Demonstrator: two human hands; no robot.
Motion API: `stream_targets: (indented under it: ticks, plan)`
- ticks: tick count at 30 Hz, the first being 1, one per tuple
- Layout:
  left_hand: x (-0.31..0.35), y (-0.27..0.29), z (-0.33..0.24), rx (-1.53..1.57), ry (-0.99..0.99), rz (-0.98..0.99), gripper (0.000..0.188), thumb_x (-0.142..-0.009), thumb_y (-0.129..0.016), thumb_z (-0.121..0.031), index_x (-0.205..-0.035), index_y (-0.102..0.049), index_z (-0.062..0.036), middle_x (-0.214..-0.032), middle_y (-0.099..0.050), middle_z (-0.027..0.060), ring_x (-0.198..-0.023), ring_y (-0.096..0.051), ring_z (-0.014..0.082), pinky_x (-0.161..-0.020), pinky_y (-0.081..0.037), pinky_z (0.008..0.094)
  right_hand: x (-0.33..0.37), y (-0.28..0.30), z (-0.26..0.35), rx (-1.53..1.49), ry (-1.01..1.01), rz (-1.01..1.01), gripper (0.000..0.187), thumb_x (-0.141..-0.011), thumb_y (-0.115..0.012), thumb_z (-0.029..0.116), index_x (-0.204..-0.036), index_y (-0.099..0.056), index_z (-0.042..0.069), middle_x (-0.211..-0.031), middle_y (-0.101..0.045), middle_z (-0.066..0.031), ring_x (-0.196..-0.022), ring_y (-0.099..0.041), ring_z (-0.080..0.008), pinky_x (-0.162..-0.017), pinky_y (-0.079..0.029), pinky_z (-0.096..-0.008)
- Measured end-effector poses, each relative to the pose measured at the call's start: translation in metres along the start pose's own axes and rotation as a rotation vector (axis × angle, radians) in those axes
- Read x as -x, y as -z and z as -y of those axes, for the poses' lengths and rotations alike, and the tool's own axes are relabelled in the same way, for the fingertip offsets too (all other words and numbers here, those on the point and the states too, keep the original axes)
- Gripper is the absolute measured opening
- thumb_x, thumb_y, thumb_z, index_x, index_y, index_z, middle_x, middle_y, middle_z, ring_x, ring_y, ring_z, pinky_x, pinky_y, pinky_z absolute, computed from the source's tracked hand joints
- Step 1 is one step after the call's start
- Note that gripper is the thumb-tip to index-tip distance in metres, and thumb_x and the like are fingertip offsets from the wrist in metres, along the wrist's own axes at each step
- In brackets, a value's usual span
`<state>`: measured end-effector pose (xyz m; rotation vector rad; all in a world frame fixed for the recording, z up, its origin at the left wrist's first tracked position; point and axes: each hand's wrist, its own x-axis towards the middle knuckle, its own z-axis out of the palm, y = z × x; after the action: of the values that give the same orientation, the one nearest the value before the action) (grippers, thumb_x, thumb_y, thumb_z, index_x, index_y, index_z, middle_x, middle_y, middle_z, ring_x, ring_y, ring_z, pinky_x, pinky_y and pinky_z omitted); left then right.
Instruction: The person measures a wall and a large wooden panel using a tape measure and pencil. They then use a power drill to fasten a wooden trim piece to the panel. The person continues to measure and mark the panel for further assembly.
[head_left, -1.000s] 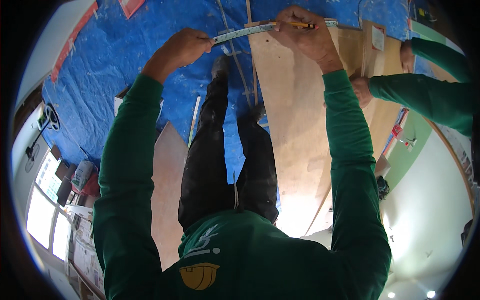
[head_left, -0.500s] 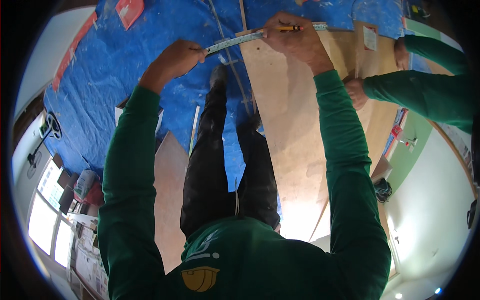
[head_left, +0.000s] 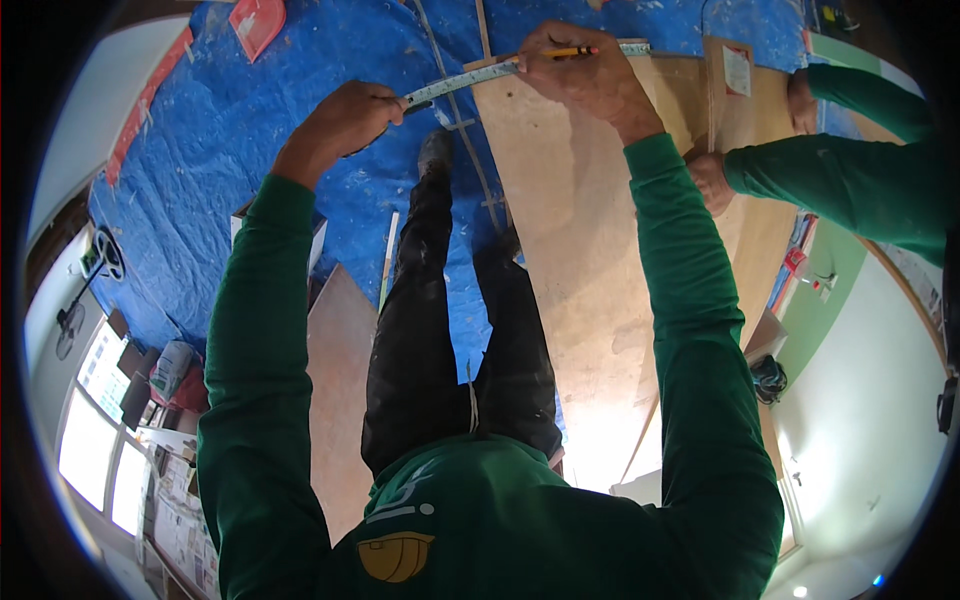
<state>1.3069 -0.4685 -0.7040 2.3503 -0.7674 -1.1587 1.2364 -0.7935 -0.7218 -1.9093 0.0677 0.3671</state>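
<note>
My left hand point(head_left: 350, 115) is closed on one end of a measuring tape, whose case is mostly hidden by my fingers. The white tape blade point(head_left: 465, 80) stretches to the right, over the far edge of a large plywood sheet point(head_left: 570, 230). Pinched in my right hand point(head_left: 590, 85) is a yellow-orange pencil point(head_left: 570, 52); the hand rests over the blade near the sheet's far edge. Beyond my fingers, the blade's far end shows again. At the right, a co-worker's hand point(head_left: 712, 185) presses a narrow board point(head_left: 725, 90) on the sheet, with the other hand farther off.
A blue tarp point(head_left: 200, 210) covers the floor around my feet. Another wood sheet point(head_left: 340, 390) lies left of my legs, beside a thin strip point(head_left: 388, 260). A red scoop-shaped piece point(head_left: 257, 28) lies at the far left. A fan point(head_left: 105, 250) stands near the left wall.
Both my hands and the tape have shifted slightly to the left. The pencil stays in my right hand, and the co-worker's hands have hardly moved.
</note>
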Motion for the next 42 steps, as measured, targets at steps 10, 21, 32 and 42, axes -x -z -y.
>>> stream_targets:
  ticks: [10,21,32,42]
  plan:
    - [0.0,0.007,-0.02,0.178,0.229,0.032,0.024,-0.103,-0.062,-0.018,-0.099,-0.079,-0.0018,-0.09,-0.07,0.0075,-0.074,-0.064,0.0204,-0.068,-0.052,0.0343,-0.006,0.001,-0.031,0.086,0.149,0.028,0.012,-0.095,-0.079,0.012,-0.094,-0.067,0.011,-0.089,-0.067,0.0075,-0.083,-0.063,-0.003,-0.08,-0.056,-0.0172]
    - [0.002,0.005,-0.014,0.305,0.309,-0.003,0.03,-0.101,-0.065,-0.03,-0.096,-0.079,-0.0035,-0.074,-0.063,0.0059,-0.063,-0.054,0.0144,-0.057,-0.043,0.0329,-0.003,-0.003,-0.011,-0.031,0.08,-0.027,0.01,-0.095,-0.078,0.013,-0.094,-0.068,0.009,-0.082,-0.064,0.0066,-0.077,-0.058,-0.0019,-0.074,-0.052,-0.0169]
    - [0.001,0.001,-0.006,0.364,0.377,0.003,0.03,-0.098,-0.067,-0.032,-0.095,-0.079,-0.0046,-0.073,-0.063,0.0039,-0.062,-0.052,0.0134,-0.056,-0.04,0.0328,0.003,-0.003,0.0,-0.08,0.041,-0.077,0.014,-0.09,-0.073,0.022,-0.096,-0.074,0.009,-0.076,-0.064,0.0004,-0.072,-0.057,-0.0077,-0.069,-0.052,-0.025]
    - [0.001,0.001,-0.008,0.348,0.386,-0.004,0.029,-0.098,-0.068,-0.032,-0.095,-0.08,-0.0054,-0.072,-0.061,0.0032,-0.062,-0.051,0.0126,-0.055,-0.039,0.0326,0.002,-0.005,-0.004,-0.042,0.067,-0.095,0.014,-0.09,-0.074,0.023,-0.096,-0.074,0.01,-0.077,-0.065,-0.0005,-0.071,-0.058,-0.0082,-0.069,-0.053,-0.0262]
